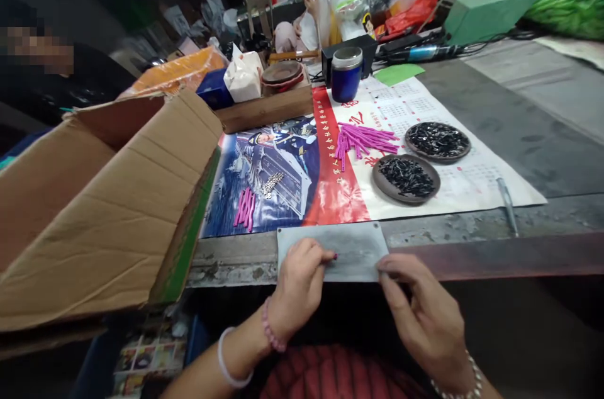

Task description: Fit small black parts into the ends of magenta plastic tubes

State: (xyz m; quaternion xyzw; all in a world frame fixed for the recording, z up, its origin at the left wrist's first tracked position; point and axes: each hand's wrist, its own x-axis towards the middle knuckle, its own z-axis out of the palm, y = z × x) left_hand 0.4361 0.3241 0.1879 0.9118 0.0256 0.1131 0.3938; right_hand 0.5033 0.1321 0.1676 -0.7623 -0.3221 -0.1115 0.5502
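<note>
I cannot tell whether the curled left hand (299, 282) grips or presses the purple piece (335, 256) at its fingertip; the right hand (427, 317), finger and thumb closed together at the grey plate's (356, 264) right edge, hides anything between them. The piece shows as 1 tiny, dark dab over the plate, at the table's (425, 232) near side.
</note>
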